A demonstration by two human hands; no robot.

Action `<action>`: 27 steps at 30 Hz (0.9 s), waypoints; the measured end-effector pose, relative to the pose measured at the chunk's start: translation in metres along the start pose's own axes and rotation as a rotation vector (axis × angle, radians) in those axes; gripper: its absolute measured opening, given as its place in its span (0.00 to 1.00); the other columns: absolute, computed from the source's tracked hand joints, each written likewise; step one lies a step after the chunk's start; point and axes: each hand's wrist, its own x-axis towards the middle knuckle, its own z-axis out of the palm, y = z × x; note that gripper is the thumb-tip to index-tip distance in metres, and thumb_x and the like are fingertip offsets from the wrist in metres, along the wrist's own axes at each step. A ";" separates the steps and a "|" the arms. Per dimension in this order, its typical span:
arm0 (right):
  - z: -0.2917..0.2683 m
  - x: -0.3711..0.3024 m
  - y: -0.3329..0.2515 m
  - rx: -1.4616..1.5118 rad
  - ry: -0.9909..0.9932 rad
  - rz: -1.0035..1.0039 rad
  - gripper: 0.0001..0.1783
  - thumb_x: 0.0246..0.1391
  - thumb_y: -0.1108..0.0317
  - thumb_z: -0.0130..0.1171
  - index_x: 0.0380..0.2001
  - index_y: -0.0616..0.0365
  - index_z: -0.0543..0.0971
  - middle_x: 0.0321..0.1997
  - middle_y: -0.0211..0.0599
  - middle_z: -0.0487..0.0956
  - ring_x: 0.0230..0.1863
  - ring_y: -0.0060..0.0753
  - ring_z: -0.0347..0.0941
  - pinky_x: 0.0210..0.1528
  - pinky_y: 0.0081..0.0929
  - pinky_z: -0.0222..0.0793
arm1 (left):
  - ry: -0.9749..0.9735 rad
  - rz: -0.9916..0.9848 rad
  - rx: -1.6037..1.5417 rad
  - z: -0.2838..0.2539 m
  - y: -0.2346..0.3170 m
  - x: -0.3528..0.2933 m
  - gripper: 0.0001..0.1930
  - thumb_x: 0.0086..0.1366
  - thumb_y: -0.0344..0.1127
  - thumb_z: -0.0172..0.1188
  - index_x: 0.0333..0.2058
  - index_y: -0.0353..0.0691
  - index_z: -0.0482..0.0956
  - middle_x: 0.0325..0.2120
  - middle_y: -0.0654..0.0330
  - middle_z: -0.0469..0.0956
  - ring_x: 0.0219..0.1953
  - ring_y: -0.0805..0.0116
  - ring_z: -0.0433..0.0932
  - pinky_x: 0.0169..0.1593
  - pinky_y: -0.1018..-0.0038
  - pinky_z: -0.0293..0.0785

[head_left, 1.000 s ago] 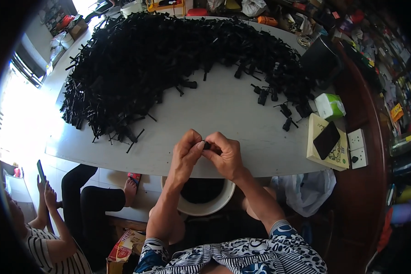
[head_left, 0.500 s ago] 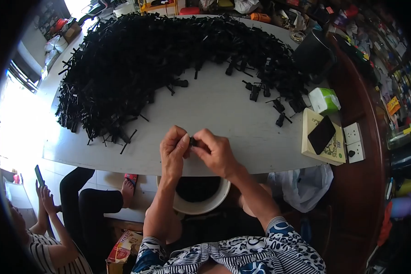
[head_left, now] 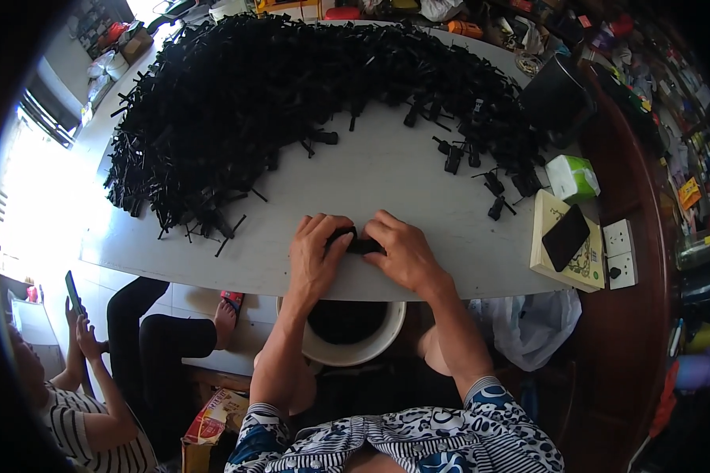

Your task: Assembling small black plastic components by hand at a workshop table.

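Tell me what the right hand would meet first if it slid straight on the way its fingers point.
The right hand points left across the table edge, so it would probably meet the left hand first; both already grip the small black part.

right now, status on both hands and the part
Left hand and right hand pinch small black part together at table edge. White bucket below. Nothing blocking.

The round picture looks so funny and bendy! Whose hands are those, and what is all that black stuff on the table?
A camera worn on a person's head took it, looking down; its wide lens bends straight edges. The left hand and right hand are that person's own, pinching a small black part together at the near edge of the pale table. The black stuff is a big heap of black parts. Below the table's edge stands a white bucket. At the right a dark phone lies on a book.
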 end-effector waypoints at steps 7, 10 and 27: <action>-0.007 -0.012 -0.013 -0.048 -0.215 0.012 0.17 0.37 0.72 0.64 0.33 0.62 0.71 0.36 0.42 0.72 0.40 0.48 0.71 0.41 0.38 0.67 | -0.229 -0.077 -0.081 -0.007 0.017 -0.009 0.06 0.51 0.30 0.60 0.27 0.35 0.76 0.22 0.55 0.73 0.25 0.55 0.73 0.30 0.68 0.68; -0.012 -0.019 -0.023 -0.097 -0.412 0.038 0.16 0.37 0.69 0.64 0.32 0.65 0.74 0.35 0.47 0.76 0.41 0.48 0.72 0.43 0.36 0.68 | -0.409 -0.130 -0.158 -0.019 0.017 -0.011 0.06 0.50 0.29 0.60 0.26 0.32 0.75 0.19 0.54 0.74 0.20 0.62 0.73 0.25 0.70 0.68; -0.047 -0.026 -0.005 -0.214 0.030 -0.027 0.15 0.43 0.65 0.62 0.32 0.60 0.71 0.34 0.42 0.72 0.34 0.46 0.72 0.34 0.36 0.68 | -0.712 -0.400 -0.432 -0.032 0.004 -0.015 0.08 0.56 0.24 0.56 0.36 0.33 0.76 0.19 0.61 0.75 0.19 0.77 0.74 0.21 0.82 0.69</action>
